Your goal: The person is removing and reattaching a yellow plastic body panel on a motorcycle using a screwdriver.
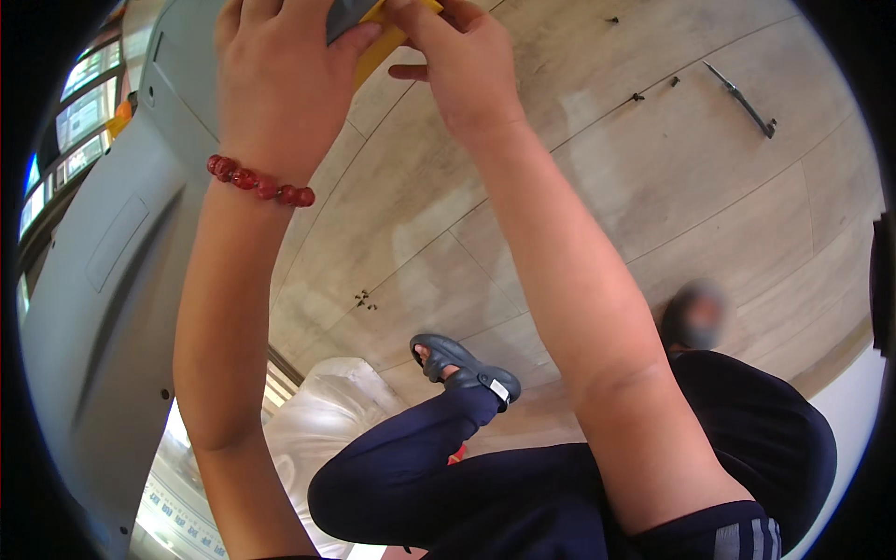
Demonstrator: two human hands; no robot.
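At the top edge, my left hand (pixel 287 79), below which a red bead bracelet (pixel 261 183) circles the wrist, has its thumb bent against a flat yellow piece (pixel 381 58). My right hand (pixel 469 70) grips the same piece from the other side, its thumb on top and fingers curled behind. A dark grey-blue part (pixel 347 17) shows between the hands, against the yellow piece. The upper ends of both, and most of my left fingertips, are cut off by the picture's edge, so their kind is unclear.
A large pale grey casing (pixel 112 252) with screw holes curves along the left. On the wood-look floor (pixel 597 224) lie small dark screws (pixel 364 301) and a thin black-and-silver tool (pixel 740 99). A white plastic bag (pixel 327 411) sits beside my sandalled foot (pixel 467 369).
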